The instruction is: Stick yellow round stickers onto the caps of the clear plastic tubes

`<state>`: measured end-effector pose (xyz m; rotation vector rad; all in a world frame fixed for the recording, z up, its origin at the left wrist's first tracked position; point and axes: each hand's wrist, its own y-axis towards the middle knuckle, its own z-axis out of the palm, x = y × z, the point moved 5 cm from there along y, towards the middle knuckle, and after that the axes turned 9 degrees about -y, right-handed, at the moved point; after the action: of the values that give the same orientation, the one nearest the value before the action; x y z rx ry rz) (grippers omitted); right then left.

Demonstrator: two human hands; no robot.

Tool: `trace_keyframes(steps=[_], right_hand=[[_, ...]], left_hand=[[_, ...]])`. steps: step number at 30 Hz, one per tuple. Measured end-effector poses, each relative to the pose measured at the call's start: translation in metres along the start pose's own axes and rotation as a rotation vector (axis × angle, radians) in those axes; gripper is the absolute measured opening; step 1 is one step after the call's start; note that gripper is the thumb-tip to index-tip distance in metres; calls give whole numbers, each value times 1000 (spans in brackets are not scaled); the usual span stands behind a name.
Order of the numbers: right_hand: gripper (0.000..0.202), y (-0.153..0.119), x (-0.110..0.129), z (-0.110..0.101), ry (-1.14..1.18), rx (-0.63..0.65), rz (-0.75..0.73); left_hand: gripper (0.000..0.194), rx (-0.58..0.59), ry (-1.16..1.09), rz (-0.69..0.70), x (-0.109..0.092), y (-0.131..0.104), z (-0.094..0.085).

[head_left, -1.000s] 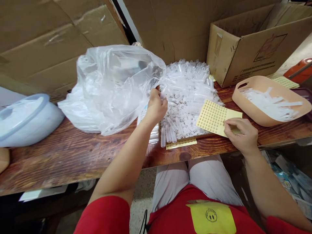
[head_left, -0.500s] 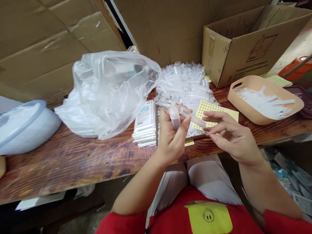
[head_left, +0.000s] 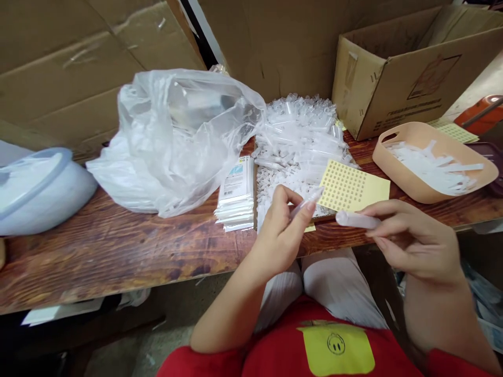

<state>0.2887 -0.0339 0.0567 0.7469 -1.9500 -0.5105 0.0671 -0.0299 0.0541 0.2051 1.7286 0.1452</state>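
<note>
Pinched between the thumb and fingers of my left hand (head_left: 281, 230) is a clear plastic tube (head_left: 310, 201), tilted up to the right. My right hand (head_left: 412, 238) grips a whitish tube (head_left: 357, 220) by its right end, its other end pointing left. The two tubes are apart. Behind my hands lies a heap of clear tubes (head_left: 291, 136) with small white pieces (head_left: 275, 180) in front. A yellow sheet of small round stickers (head_left: 353, 186) rests on the heap's right front part.
A stack of printed packets (head_left: 238, 188) and a big clear plastic bag (head_left: 176, 146) stand left of the heap. Farther left is a blue basin (head_left: 66, 193). On the right are a peach basket (head_left: 406, 180) of white strips and a cardboard box (head_left: 393, 94).
My right hand has moved right, away from my left, and now holds a tube. My left hand showed two tubes near its fingers before; now one shows there.
</note>
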Motion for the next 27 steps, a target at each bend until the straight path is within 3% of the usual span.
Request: trace_keyframes(steps=[3,6,12,18,27], right_hand=[[23,-1,14,-3,-10,24,-46],[26,0,20,7,23,44,-42],[20,-6,12,38,271,12,62],[13,-16,5,60,522,-47,233],[16,-16,3,52,340,-31,189]], left_hand=[[13,123,171,35,-11,-3,2],[8,199,132,118,-19,-5,4],[21,155,-255,113,-13,-7,3],[13,55,-252,183,-5,-12,8],[19,119,-460,137,12,-20,23]])
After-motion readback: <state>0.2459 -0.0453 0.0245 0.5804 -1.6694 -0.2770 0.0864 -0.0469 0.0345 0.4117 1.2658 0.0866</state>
